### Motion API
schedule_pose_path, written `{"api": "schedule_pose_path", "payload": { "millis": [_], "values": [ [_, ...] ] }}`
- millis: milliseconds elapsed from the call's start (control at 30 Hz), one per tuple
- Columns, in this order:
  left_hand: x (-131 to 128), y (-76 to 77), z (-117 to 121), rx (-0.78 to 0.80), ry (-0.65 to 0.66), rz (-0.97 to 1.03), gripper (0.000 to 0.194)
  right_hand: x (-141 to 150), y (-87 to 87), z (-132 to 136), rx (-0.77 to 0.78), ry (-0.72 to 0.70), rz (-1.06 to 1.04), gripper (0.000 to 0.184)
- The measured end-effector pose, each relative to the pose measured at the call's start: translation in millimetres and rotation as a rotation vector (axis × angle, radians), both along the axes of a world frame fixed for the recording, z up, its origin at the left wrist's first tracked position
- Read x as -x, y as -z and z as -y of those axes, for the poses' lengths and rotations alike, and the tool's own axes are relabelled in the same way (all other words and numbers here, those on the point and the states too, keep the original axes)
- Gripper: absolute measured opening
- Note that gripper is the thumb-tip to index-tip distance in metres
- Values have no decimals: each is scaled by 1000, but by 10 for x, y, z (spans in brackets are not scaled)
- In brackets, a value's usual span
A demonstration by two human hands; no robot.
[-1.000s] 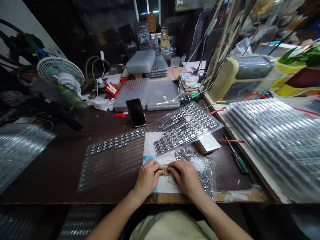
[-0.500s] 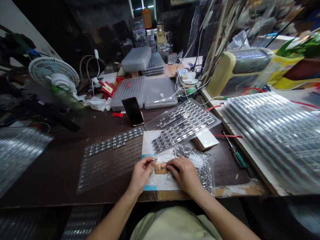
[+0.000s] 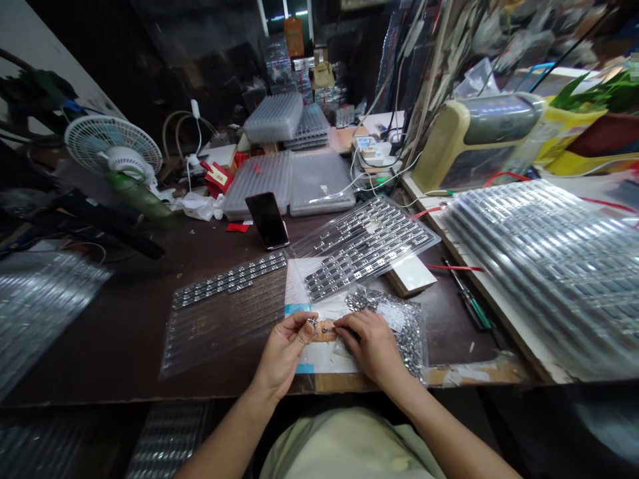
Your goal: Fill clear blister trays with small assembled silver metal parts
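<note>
My left hand (image 3: 280,349) pinches a small shiny metal part (image 3: 312,322) between thumb and forefinger, at the left end of a small orange-brown block (image 3: 327,334). A tiny dark piece sits on top of the block. On its right side, my right hand (image 3: 372,342) has its fingertips closed; what is between them is too small to make out. Beneath both hands lies a white and blue sheet (image 3: 339,364). A clear bag (image 3: 412,336) full of small metal parts lies beside my right hand. Beyond it rests a clear ribbed tray (image 3: 369,249) with rows of metal pieces.
Left of the hands is another ribbed tray (image 3: 219,332), partly filled. A phone (image 3: 268,219) stands behind it. At right are a white box (image 3: 412,276), a green-handled screwdriver (image 3: 472,303) and stacked trays (image 3: 544,266). A fan (image 3: 114,143) stands at the back left.
My left hand has turned and its fingertips have risen a little, so the shiny metal part now shows between them. My right hand stays almost in place beside the block.
</note>
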State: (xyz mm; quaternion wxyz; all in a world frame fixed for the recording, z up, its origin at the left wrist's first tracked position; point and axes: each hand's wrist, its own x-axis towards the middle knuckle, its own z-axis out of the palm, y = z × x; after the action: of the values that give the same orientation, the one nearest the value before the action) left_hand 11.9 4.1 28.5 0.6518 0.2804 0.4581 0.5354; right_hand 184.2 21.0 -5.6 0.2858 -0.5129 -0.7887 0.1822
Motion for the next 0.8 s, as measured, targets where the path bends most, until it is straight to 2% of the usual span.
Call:
{"api": "schedule_pose_path", "payload": {
  "millis": [200, 333, 467, 600, 667, 800],
  "values": [
    [29, 45, 2, -30, -11, -94, 35, 231, 12, -10, -37, -28, 106, 9],
    [104, 99, -4, -19, -57, -115, 36, 279, 36, -7, -54, -54, 135, 12],
    [205, 152, -14, -18, -61, -172, 36, 104, 42, -42, -92, -65, 210, 21],
    [284, 209, -70, -160, -30, -420, 29, -188, 48, -70, -176, -201, 343, 36],
    [292, 237, -120, -247, -4, -556, 25, -274, 43, -58, -188, -246, 379, 35],
    [220, 256, -226, -375, 41, -749, 19, -287, 28, -31, -173, -208, 415, 22]
  ]
}}
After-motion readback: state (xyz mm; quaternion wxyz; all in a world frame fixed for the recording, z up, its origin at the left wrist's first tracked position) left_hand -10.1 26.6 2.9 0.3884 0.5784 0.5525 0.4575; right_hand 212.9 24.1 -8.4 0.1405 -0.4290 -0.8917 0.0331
